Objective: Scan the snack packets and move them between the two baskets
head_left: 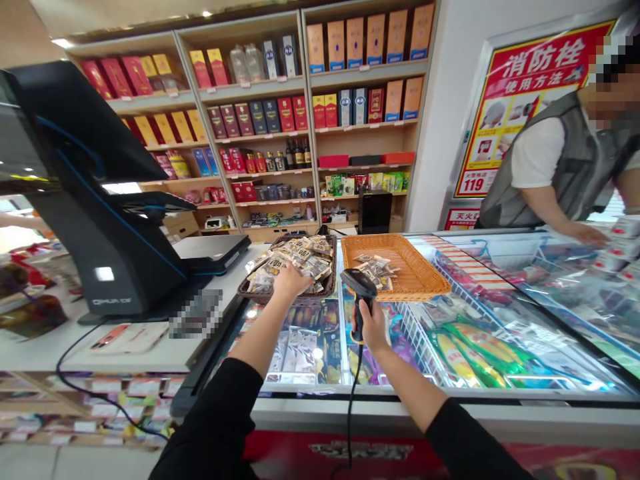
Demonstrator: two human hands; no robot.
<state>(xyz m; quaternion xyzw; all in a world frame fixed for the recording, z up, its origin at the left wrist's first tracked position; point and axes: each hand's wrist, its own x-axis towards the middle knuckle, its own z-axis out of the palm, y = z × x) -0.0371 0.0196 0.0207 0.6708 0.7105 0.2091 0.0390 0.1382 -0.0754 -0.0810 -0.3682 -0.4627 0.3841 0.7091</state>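
My left hand (289, 280) reaches into a dark wicker basket (245, 291) heaped with small snack packets (305, 257); its fingers are buried among the packets, so whether they grip one is hidden. My right hand (369, 327) is closed round the handle of a black barcode scanner (359, 285), whose head points toward an orange wicker basket (425, 280) with a few packets (373, 270) in it. The scanner's cable (353, 400) hangs down in front of me. Both baskets rest on the glass lid of a chest freezer (500, 313).
A black checkout terminal (90, 220) stands on the white counter at left, with a phone (110, 335) beside it. Shelves of boxed goods (280, 113) fill the back wall. Another person (565, 160) at right leans over the freezer, a hand near white cups (620, 247).
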